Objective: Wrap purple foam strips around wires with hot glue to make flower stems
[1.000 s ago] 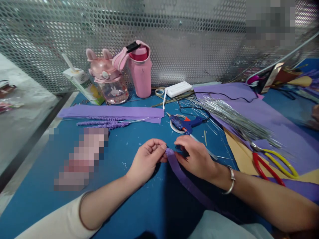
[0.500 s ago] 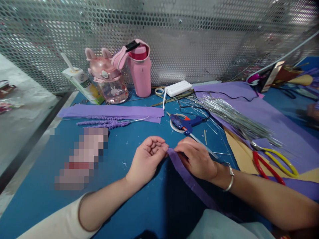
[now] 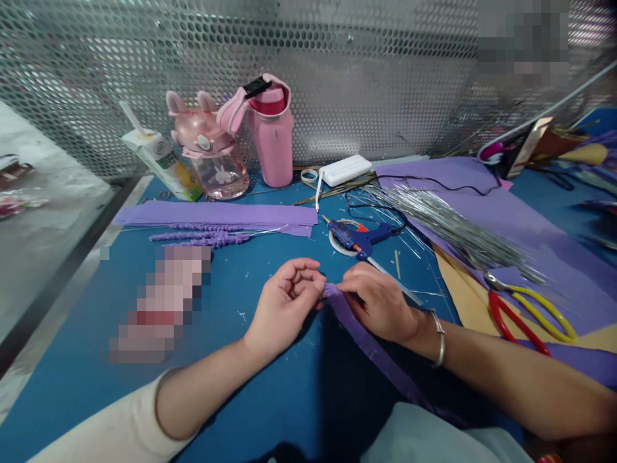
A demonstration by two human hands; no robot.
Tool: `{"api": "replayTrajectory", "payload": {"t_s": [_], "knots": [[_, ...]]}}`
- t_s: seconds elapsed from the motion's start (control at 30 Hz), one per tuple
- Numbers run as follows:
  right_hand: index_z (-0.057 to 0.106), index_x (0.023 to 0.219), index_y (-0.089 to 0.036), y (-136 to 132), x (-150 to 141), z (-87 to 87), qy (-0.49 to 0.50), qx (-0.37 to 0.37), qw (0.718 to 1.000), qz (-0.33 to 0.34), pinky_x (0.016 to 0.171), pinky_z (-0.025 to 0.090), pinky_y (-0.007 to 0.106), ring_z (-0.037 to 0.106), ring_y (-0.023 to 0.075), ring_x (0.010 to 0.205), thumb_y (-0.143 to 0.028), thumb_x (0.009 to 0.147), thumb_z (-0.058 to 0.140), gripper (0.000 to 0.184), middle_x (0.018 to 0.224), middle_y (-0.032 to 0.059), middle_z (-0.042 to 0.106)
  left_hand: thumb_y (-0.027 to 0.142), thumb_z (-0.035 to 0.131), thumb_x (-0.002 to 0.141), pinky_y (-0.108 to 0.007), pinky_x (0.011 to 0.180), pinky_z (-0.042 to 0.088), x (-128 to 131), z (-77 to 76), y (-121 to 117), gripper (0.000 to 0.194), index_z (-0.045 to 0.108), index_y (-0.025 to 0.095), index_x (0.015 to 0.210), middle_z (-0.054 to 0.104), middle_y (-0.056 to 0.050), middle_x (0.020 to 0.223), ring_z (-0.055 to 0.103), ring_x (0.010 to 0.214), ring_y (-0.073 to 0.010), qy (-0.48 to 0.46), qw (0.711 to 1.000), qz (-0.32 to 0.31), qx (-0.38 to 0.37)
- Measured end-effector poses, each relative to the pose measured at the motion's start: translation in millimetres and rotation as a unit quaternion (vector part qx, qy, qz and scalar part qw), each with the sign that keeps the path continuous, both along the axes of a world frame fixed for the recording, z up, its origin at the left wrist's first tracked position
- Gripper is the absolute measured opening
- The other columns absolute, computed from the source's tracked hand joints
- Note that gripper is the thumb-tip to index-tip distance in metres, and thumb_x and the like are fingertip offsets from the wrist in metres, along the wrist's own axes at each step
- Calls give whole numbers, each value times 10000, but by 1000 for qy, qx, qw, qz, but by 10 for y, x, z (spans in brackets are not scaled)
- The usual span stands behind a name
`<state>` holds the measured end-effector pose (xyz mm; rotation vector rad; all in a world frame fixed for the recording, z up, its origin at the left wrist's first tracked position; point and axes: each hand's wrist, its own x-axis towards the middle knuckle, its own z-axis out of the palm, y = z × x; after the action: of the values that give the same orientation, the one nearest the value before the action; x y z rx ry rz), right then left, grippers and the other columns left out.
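Strip (image 3: 370,350), purple, long, narrow; crinkled upper end

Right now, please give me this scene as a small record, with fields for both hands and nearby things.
left hand: pinches one end of a purple strip
right hand: fingertips beside that end, exact grip hidden
purple strip: slants away toward the lower right
glue gun: blue, lies beyond the hands
hand tool: red and yellow handles, at the right
wire bundle: partly on a large purple sheet
back, left to right: drink carton, rabbit-eared bottle, pink bottle
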<state>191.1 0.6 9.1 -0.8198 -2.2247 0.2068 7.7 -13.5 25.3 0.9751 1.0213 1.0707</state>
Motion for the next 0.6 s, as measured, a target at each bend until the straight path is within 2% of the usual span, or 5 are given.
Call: {"api": "replayTrajectory", "payload": {"t_s": [0.1,0.2,0.27,0.43,0.6], "knots": [[576,847,-204,23,22,5,-24,30,999,10,679,460,283,550,162,741,-174,886,512,81,760,37,608,432,601,816,-217,479,508,-28,18,9,367,563,167,1067,627,-32,826,608,657,-132,4,999,-21,-47],[586,818,-203,27,33,2,-45,43,998,11,678,458,285,550,167,749,-175,890,503,114,750,42,599,480,579,821,-194,445,470,-38,5,24,351,604,135,882,603,-7,637,565,526,-104,25,994,-71,-80],[587,812,-204,25,33,-3,-52,39,998,9,679,460,285,551,168,755,-179,894,498,124,753,44,600,444,608,813,-174,438,440,-33,-10,36,309,600,135,816,610,1,601,538,469,-78,41,992,-81,-84],[574,829,-201,16,19,-19,-25,18,999,11,686,470,292,555,168,771,-165,871,527,73,768,45,599,321,687,767,-166,556,469,-11,-24,47,211,623,139,852,637,13,643,576,555,-66,23,997,-41,-67],[560,872,-200,-5,-5,-20,20,-45,999,9,695,470,285,556,153,782,-145,863,537,60,797,36,605,252,707,750,-170,626,478,-2,-37,14,159,615,151,831,636,18,701,582,625,-65,35,999,-6,-9]]}}
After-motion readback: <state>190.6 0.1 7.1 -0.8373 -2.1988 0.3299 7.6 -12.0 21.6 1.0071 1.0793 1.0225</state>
